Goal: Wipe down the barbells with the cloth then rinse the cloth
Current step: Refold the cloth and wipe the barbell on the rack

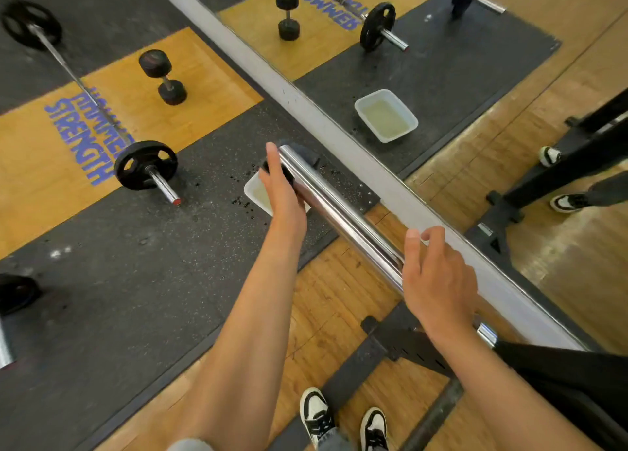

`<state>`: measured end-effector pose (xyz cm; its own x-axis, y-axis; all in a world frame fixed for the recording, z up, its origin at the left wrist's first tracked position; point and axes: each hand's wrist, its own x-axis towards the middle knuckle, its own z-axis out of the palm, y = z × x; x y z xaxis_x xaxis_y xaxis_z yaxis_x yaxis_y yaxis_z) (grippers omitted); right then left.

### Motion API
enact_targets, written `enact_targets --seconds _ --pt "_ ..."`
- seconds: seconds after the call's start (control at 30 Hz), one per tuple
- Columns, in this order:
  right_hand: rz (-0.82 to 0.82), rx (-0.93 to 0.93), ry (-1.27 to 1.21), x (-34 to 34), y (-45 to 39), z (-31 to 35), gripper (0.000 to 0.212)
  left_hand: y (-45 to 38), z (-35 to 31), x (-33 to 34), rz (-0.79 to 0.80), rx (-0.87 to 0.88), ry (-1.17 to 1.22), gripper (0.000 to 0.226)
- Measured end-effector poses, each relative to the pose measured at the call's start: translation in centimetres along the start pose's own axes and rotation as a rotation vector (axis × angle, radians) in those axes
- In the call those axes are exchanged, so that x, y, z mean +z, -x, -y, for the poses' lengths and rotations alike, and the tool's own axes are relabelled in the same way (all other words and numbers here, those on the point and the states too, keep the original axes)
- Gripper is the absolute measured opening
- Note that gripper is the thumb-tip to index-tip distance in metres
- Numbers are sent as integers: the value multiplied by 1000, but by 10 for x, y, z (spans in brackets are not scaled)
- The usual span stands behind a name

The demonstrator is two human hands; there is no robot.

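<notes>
Chrome sleeve of the barbell (339, 212) we are cleaning runs slantwise beside the mirror (441, 76), its free end pointing away from us, the rest passing back toward the black rack (407, 345) by our shoes (343, 420). Our left hand (283, 185) is at that free end, fingers curled around a dark cloth (302, 154) which wraps the tip of the sleeve; part of the cloth shows on the mirror side of the bar. Our right hand (438, 280) sits on the sleeve nearer to us, thumb on our side and fingers bent over the mirror side; how firmly it grips we cannot tell.

Directly under the sleeve's end a white tub (256, 192) with pale liquid stands on the black rubber mat (136, 263), dark droplets spotted around it. Farther from the sleeve, away from the mirror, a second barbell (146, 165) with black plates lies across the wooden platform (34, 161) lettered in blue, and a black dumbbell (163, 76) stands beyond it. The mirror repeats the tub, barbell and dumbbell.
</notes>
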<state>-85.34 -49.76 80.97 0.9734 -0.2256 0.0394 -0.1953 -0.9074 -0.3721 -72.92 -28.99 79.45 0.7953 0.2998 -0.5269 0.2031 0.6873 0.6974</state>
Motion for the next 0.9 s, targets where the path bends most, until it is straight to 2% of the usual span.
enact_targets --seconds 0.07,0.17,0.3,0.4,0.43,0.47,0.57,0.63,0.73,0.77,0.83,0.9 --pt "-3 0 5 0 -1 1 68 26 19 5 -76 245 -330 66" --pt "-8 -8 -1 0 0 0 73 45 43 -14 27 603 -793 66" --pt "-2 -9 3 1 0 -3 70 70 43 -38 343 885 -1340 60" --pt "3 -13 -4 2 0 -3 67 66 15 -52 706 1159 -1478 50" --pt "7 -18 -3 2 0 -3 67 55 -1 -53 768 1205 -1510 45" --pt "7 -19 -3 2 0 -3 67 43 -18 -48 771 1193 -1545 39" --pt "16 -18 -2 3 -1 -3 61 1 -50 -20 618 1035 -1650 27" --pt "20 -14 -4 3 0 -3 58 -21 -54 -14 615 1080 -1696 26" --pt "20 -5 -11 3 1 -1 59 -25 -45 -18 597 1107 -1695 39" --pt "19 1 -9 2 0 -1 59 -12 -36 -15 636 1084 -1674 44" --pt "23 1 4 3 -1 -1 59 23 -6 -10 896 1053 -1675 50" --pt "25 7 -1 2 -1 -2 59 48 17 -11 1121 1122 -1698 50"
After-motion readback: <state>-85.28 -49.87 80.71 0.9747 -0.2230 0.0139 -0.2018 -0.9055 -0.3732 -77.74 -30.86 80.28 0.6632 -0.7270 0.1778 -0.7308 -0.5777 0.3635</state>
